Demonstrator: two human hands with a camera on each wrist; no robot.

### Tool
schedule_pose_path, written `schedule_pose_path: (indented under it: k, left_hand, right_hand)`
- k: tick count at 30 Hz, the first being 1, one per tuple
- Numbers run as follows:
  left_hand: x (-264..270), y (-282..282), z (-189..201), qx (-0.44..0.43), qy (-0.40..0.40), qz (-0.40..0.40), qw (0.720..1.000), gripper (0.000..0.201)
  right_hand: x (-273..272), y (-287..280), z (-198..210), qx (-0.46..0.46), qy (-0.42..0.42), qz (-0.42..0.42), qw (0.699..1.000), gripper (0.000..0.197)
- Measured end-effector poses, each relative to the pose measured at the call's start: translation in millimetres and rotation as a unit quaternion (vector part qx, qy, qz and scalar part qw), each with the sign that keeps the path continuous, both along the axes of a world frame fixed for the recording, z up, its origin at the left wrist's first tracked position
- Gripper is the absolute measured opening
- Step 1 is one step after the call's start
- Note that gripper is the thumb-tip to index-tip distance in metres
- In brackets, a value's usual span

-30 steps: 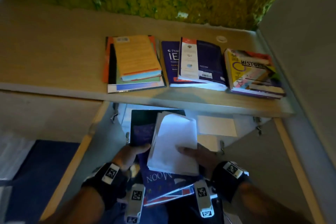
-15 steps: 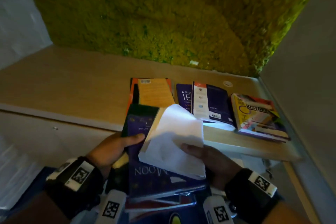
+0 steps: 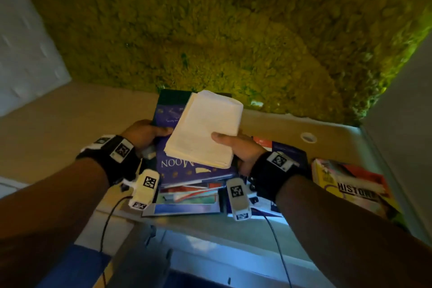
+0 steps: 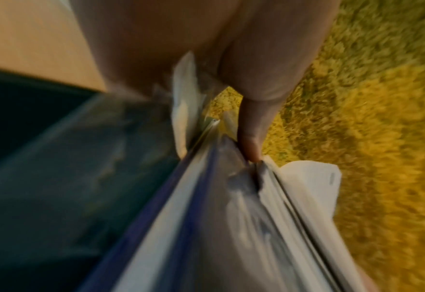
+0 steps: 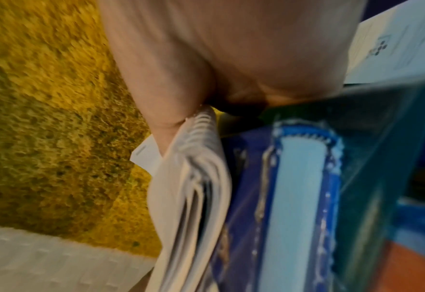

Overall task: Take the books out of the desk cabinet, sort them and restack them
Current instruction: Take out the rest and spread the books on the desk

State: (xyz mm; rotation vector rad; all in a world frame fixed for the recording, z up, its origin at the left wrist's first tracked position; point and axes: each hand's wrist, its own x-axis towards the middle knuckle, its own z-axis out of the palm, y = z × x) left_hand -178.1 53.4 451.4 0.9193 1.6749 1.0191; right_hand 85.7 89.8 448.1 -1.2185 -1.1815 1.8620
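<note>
Both hands carry a stack of books above the desk. On top lies a white coverless booklet [image 3: 205,128], under it a purple book [image 3: 187,166] lettered MOON, with thinner books [image 3: 187,194] below. My left hand [image 3: 146,132] grips the stack's left edge, thumb on the purple cover. My right hand [image 3: 233,147] grips the right edge, thumb on the white booklet. In the left wrist view the thumb [image 4: 250,138] presses on the page edges [image 4: 231,217]. The right wrist view shows a spiral-bound pad [image 5: 193,177] and a blue spine [image 5: 301,197] under the palm.
A yellow HISTORY book [image 3: 350,184] lies on the wooden desk [image 3: 70,119] at the right, and dark blue books [image 3: 289,152] show behind my right wrist. A mossy green wall [image 3: 210,30] rises behind. The open cabinet [image 3: 222,252] is below the desk edge.
The stack has come up out of the cabinet, from below the desk edge to above the desktop. Both hands kept their hold, and the view tilted up toward the wall.
</note>
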Motion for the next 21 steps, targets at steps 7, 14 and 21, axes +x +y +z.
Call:
schedule_pose_path:
  k: [7,14,21]
  left_hand:
    - [6.2,40.0,-42.7,-0.11,0.252,-0.057,0.96,0.049]
    - [4.6,46.6,-47.8,0.049,0.405,-0.101,0.907,0.072]
    - [13.1,68.4,-38.2,0.007,0.177,-0.183,0.967,0.03]
  right_hand:
    - [2.6,35.8,-39.7,-0.031,-0.203,0.071,0.976,0.053]
    - [12.6,45.2,-57.7,0.108,-0.233,0.023,0.966,0.05]
    - [-22.9,37.7,-55.9,0.269,-0.41,0.087,0.867,0.073]
